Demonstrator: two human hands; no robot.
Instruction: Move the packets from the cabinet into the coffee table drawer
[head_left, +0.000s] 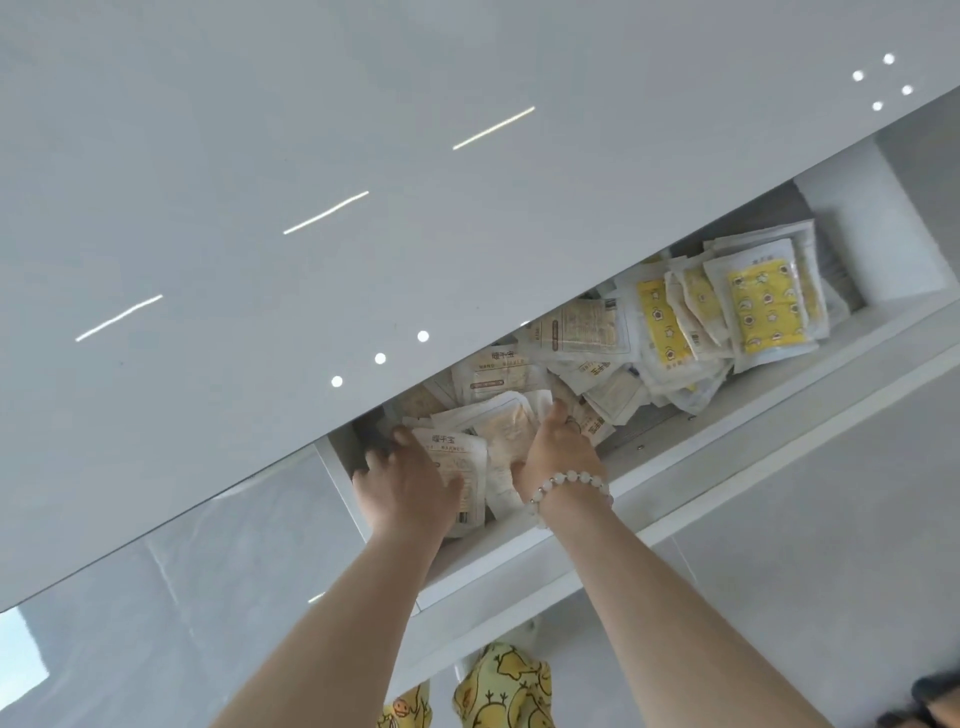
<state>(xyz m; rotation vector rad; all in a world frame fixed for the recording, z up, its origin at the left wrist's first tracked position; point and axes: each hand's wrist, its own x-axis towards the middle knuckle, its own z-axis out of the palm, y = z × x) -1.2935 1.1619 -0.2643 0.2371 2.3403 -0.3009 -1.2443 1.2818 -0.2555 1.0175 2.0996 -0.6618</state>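
The white drawer (727, 415) of a glossy grey-white table stands pulled open and holds several white and yellow packets (763, 301). Both my hands reach into its near-left end. My left hand (408, 483) lies over a white packet with brown print (467, 483), fingers curled on its far edge. My right hand (558, 447), with a white bead bracelet on the wrist, presses on a bundle of cream packets (506, 426). The cabinet is out of view.
The glossy tabletop (311, 182) overhangs the drawer's far side and reflects ceiling lights. Pale tile floor lies at lower left. Yellow duck-print cloth (504, 691) shows at the bottom, and a dark object sits at the bottom right corner.
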